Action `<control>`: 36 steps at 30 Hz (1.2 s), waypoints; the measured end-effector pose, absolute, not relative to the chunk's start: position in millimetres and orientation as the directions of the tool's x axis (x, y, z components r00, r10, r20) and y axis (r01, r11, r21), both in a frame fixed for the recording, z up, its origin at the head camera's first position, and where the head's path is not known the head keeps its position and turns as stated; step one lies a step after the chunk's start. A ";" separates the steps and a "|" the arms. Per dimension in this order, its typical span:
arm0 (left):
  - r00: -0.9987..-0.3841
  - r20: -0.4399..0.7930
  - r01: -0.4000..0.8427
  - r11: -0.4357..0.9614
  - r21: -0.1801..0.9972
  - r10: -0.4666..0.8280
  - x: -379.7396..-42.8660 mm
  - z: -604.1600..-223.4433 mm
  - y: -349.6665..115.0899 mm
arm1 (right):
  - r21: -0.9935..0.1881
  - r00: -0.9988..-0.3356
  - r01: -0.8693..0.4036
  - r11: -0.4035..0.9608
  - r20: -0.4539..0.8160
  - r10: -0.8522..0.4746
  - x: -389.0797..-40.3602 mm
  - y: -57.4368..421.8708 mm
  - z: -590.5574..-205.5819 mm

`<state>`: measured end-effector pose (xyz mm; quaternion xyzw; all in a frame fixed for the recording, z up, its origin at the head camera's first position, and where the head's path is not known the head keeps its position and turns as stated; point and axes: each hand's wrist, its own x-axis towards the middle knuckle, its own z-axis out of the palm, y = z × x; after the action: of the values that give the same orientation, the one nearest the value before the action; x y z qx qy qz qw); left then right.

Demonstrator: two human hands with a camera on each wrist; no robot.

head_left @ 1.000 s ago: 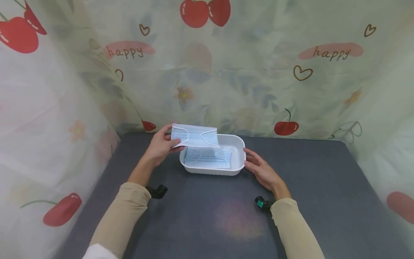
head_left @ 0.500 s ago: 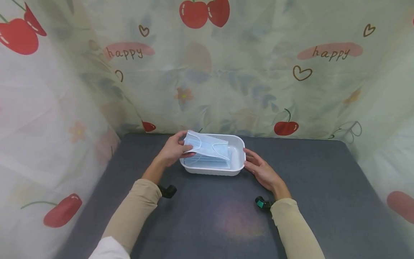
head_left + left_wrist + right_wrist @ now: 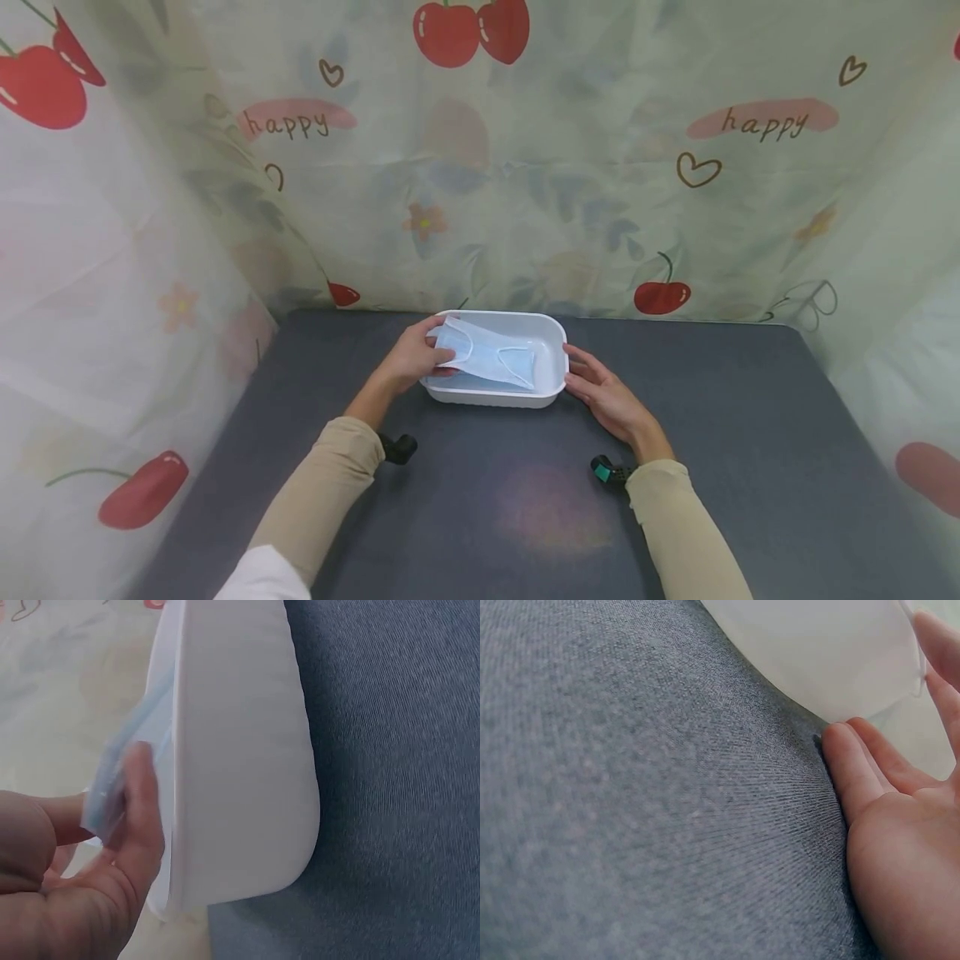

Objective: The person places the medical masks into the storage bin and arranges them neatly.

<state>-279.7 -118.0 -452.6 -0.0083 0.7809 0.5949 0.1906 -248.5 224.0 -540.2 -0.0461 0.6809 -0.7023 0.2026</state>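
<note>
My left hand (image 3: 411, 357) pinches the left end of a light blue face mask (image 3: 483, 352) between thumb and fingers. The mask's white ear loops face up, and its right end lies low inside a white plastic tray (image 3: 551, 354). It covers most of whatever mask lies under it. In the left wrist view the pinched mask (image 3: 112, 787) tilts up over the rim of the tray (image 3: 240, 750). At the tray's right end my right hand (image 3: 609, 398) touches the wall with extended fingers; in the right wrist view its fingers (image 3: 851, 761) lie along the tray's base.
The tray stands on a dark grey cloth-covered table (image 3: 510, 500), near its back edge. Printed curtains (image 3: 540, 183) hang behind and at both sides. A black band (image 3: 397, 448) sits at the left wrist, another (image 3: 611, 471) at the right.
My left hand has carried the mask right and down, from above the tray's left end into the tray, over the mask seen lying there. The right hand has stayed at the tray's end.
</note>
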 end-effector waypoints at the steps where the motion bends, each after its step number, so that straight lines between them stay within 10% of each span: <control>1: -0.930 -0.298 -0.220 0.321 0.921 0.217 -279.1 -452.2 -118.3 | -0.975 -0.914 0.222 0.009 -0.211 -0.347 -248.5 224.0 -540.4; 11: -0.964 -0.201 -0.021 0.705 0.709 0.174 -279.8 -447.8 -119.7 | -0.974 -0.916 0.225 -0.007 -0.209 -0.342 -248.4 223.5 -538.9; 36: -0.993 -0.072 0.013 0.694 0.720 0.094 -276.4 -450.0 -129.8 | -0.975 -0.913 0.224 -0.007 -0.207 -0.351 -247.0 222.6 -538.8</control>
<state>-276.4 -129.8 -450.0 0.0290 0.9189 0.3901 0.0515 -247.0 222.6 -538.8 -0.0473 0.6748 -0.7079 0.2031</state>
